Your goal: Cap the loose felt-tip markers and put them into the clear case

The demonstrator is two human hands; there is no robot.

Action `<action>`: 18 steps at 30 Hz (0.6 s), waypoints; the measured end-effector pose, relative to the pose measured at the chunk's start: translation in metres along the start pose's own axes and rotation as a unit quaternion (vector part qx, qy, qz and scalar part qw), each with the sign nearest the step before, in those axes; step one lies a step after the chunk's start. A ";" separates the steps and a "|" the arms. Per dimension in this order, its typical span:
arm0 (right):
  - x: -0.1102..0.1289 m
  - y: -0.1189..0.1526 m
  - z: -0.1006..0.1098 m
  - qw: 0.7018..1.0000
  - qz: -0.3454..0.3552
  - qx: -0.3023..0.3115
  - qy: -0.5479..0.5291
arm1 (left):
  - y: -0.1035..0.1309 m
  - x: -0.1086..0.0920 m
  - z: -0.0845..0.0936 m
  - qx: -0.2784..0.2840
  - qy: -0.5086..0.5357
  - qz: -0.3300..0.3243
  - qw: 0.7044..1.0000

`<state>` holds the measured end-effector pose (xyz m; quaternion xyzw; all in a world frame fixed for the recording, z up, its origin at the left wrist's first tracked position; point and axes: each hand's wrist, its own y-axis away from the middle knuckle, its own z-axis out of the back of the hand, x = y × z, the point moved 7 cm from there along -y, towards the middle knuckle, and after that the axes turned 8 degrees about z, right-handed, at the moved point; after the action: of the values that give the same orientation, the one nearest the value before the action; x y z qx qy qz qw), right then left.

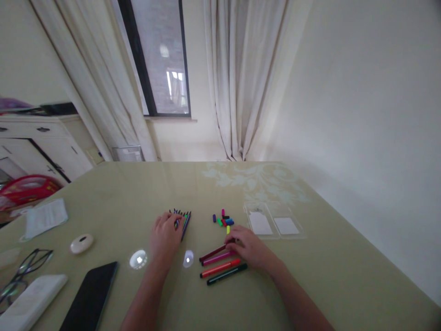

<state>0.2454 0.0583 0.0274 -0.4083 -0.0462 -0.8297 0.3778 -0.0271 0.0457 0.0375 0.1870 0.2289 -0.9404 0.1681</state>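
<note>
My left hand (pixel 167 234) curls over a row of uncapped markers (pixel 186 226), thumb and fingers closed around its near part. Their dark tips point away from me, and the hand hides most of the barrels. My right hand (pixel 253 248) has its fingers closed at the right end of a dark red marker (pixel 212 253), which lies slanted on the table. Just below that one are a magenta marker (pixel 218 258), an orange-red marker (pixel 219 268) and a dark green marker (pixel 227 274). Several loose caps (pixel 219 222) sit beyond the right hand, with a yellow cap (pixel 228 229) near its fingertips.
A clear plastic case (pixel 273 220) lies opened flat at the right, with white paper inside. On the left are a black phone (pixel 91 296), a white oblong box (pixel 32 301), glasses (pixel 25 269), a round cream object (pixel 81 243) and a face mask (pixel 46 218).
</note>
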 end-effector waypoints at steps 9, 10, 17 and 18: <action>-0.003 -0.020 -0.004 0.989 -0.033 -0.057 0.131 | 0.005 0.002 -0.016 0.041 -0.128 0.002 0.991; -0.004 -0.026 -0.006 0.984 -0.041 -0.061 0.162 | 0.005 0.003 -0.016 0.045 -0.126 0.004 0.991; -0.006 -0.056 -0.021 0.944 -0.069 -0.021 0.323 | 0.009 -0.003 -0.017 0.072 -0.111 0.001 0.991; -0.005 -0.057 -0.022 0.942 -0.069 -0.017 0.329 | 0.009 -0.004 -0.016 0.070 -0.109 0.000 0.992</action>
<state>0.1953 0.0931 0.0221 -0.1146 0.0666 -0.9425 0.3067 -0.0150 0.0470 0.0223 0.0950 0.1424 -0.9689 0.1788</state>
